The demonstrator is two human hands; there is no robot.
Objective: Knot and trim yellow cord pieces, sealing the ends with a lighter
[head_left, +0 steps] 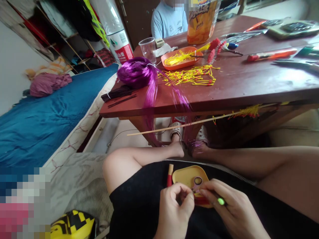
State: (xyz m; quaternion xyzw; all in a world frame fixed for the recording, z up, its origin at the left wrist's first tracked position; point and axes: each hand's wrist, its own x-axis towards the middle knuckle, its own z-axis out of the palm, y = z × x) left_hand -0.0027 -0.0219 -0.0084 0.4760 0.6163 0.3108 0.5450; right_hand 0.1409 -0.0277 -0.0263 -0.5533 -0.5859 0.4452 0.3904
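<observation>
Above my lap, my left hand (176, 204) pinches something between thumb and forefinger that is too small to make out. Close to it, the fingers of my right hand (225, 199) are closed around a thin tool with a bright green end (221, 201), its other end hidden by my fingers. Behind both hands lies a small yellow tray (183, 174) on my lap, holding small scissors (198, 181) with a pink handle. Something red and yellow shows in the tray's near part. A tan-and-red stick-like piece (170, 175) rests left of the tray.
A brown table (214, 96) carries a purple fibre bundle (136, 71) trailing over its edge, yellow stems (191, 76), an orange dish (169, 66) and a drink bottle (200, 25). A thin wooden stick (159, 130) juts out below the edge. Across sits a person (168, 21).
</observation>
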